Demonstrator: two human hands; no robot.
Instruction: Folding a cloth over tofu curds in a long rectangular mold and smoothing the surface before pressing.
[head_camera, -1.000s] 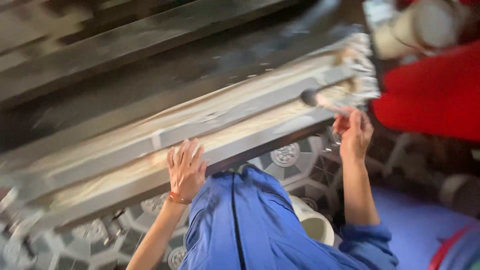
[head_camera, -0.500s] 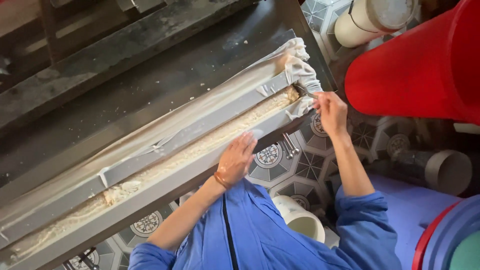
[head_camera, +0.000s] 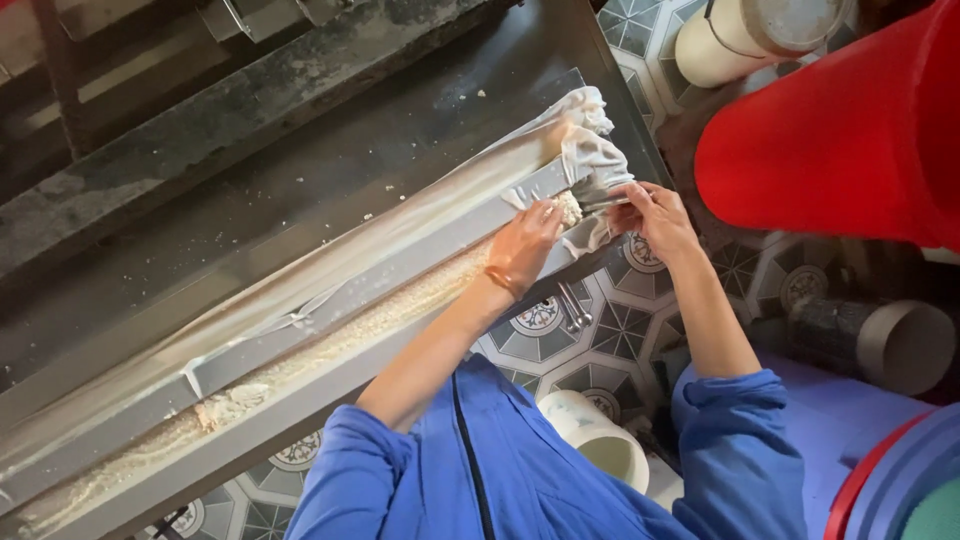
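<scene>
The white cloth (head_camera: 590, 160), bunched at the far right end of the long metal trough (head_camera: 330, 300) running diagonally across the worktop, is pinched by the right hand (head_camera: 655, 215) and pressed by the left hand (head_camera: 525, 245), fingertips partly hidden.

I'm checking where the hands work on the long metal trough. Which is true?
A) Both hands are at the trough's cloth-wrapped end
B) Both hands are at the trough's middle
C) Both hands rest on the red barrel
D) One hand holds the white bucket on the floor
A: the left hand and right hand meet at the white cloth bunched over the end of the trough.
</scene>
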